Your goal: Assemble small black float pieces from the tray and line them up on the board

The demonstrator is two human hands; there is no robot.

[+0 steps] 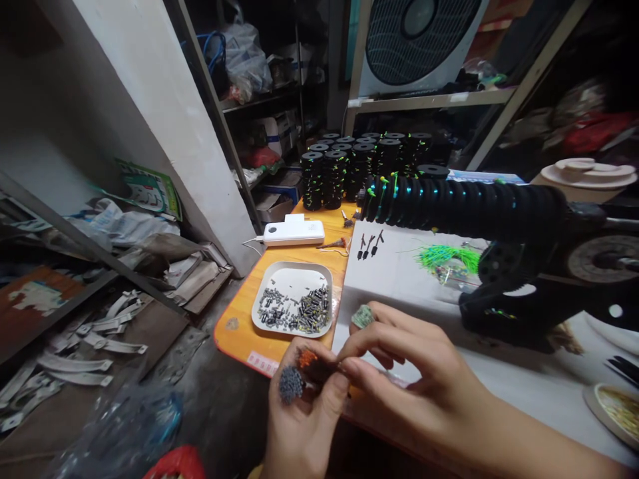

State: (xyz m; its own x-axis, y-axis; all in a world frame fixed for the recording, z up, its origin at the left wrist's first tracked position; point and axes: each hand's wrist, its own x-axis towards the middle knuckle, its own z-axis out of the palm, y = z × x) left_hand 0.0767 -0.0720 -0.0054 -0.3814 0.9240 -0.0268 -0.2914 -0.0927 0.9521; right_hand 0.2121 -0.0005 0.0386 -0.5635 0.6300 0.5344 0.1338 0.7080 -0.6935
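At right, a black ribbed roller hides part of the bench. Near, the right hand bends its fingertips together; whether its grip pinches anything, I cannot tell. The left hand clasps a grey-tipped bundle and an orange-tipped bundle, partly covered by fingers.

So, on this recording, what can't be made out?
All in the head view:
Pinch point: whatever the right hand holds between thumb and index finger is hidden by those fingertips.
Grey bundle: only one end shows; the left hand covers the rest.
Green bundle: far end hidden by the right hand.
Small parts in the white tray: too small to identify.
Bowl: cut off by the right edge.
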